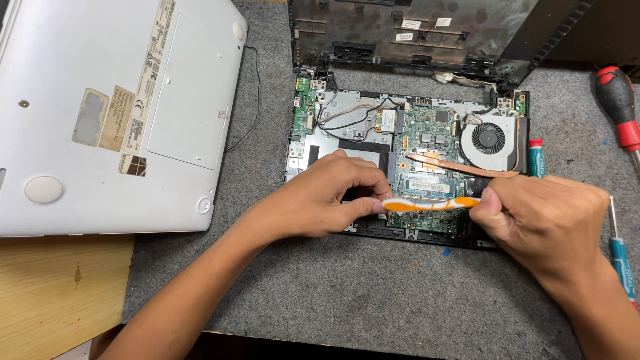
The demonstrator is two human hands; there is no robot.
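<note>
I'm holding an orange and white toothbrush (430, 203) sideways over the opened laptop (407, 167), right hand (540, 223) closed in a fist round the handle end, probably so I'm getting firm control of the stroke. Left hand (327, 197) is curling down on the head end, fingertips pinching or pressing the brush near the bristles, seemingly to steady it against the green circuit board (427, 143); I can't tell whether the bristles are actually touching the board. The brush is lying across the lower part of the board, just below the copper heat pipe (460, 167) that's running to the round cooling fan (489, 140) at the right. The laptop's base is sitting flat on the grey felt mat (347, 293), likely to keep it from sliding, its hinged lid (413, 30) propped open at the back. A white laptop (113, 113) is lying upside down to the left, partly on the wooden table (60, 293). A red-handled screwdriver (617, 103) and two teal-handled ones (621, 263) are resting on the right, near my working hand.
</note>
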